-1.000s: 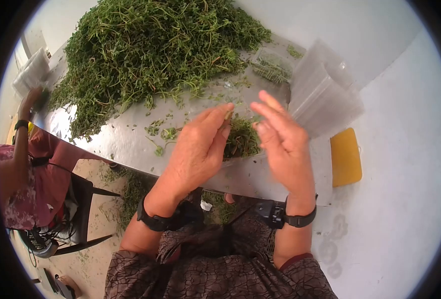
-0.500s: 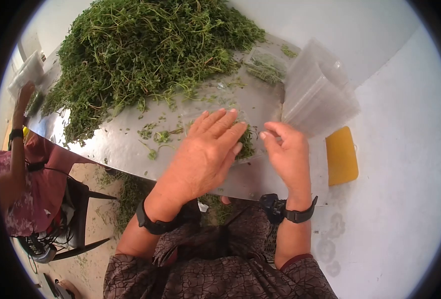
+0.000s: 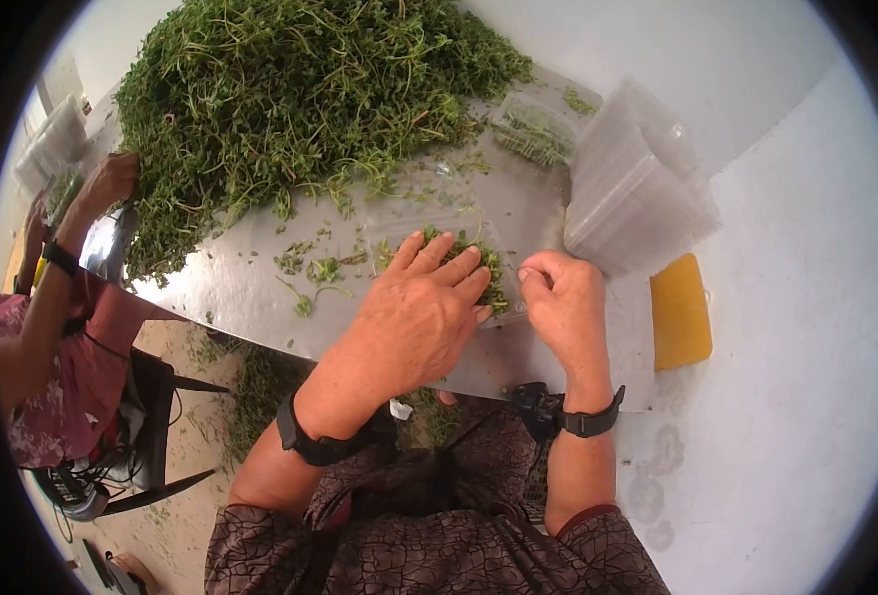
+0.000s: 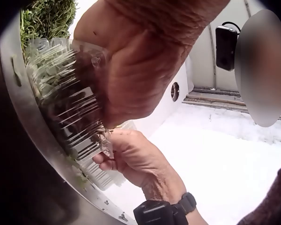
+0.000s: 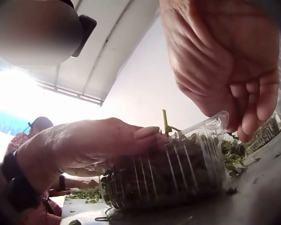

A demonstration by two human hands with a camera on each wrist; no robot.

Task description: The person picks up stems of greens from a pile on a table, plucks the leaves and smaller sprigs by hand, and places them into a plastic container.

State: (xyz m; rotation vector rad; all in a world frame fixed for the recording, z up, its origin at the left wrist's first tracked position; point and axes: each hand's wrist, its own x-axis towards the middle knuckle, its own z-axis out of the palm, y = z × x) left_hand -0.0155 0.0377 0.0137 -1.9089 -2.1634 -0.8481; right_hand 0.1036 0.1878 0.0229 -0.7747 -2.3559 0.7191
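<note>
In the head view, my left hand (image 3: 414,312) lies palm down with spread fingers, pressing on green sprigs (image 3: 496,283) in a clear plastic container. The right wrist view shows this ribbed container (image 5: 178,176) from the side, a stem (image 5: 165,119) poking up past the left fingertips. My right hand (image 3: 566,302) is at its right side, fingers curled in. The left wrist view shows the right thumb and fingers around a corner of the clear container (image 4: 75,117). Part of the container is hidden under the left hand.
A large heap of greens (image 3: 300,99) covers the table's (image 3: 250,307) far side. A filled clear box (image 3: 533,134) and stacked empty containers (image 3: 623,188) stand right, near a yellow board (image 3: 681,312). Another person (image 3: 47,347) works at the left. Loose sprigs (image 3: 305,297) are scattered nearby.
My left hand has come down from above the container onto the greens and spread its fingers. My right hand's raised fingers have curled in at the container's side. The other person's hand has reached the heap.
</note>
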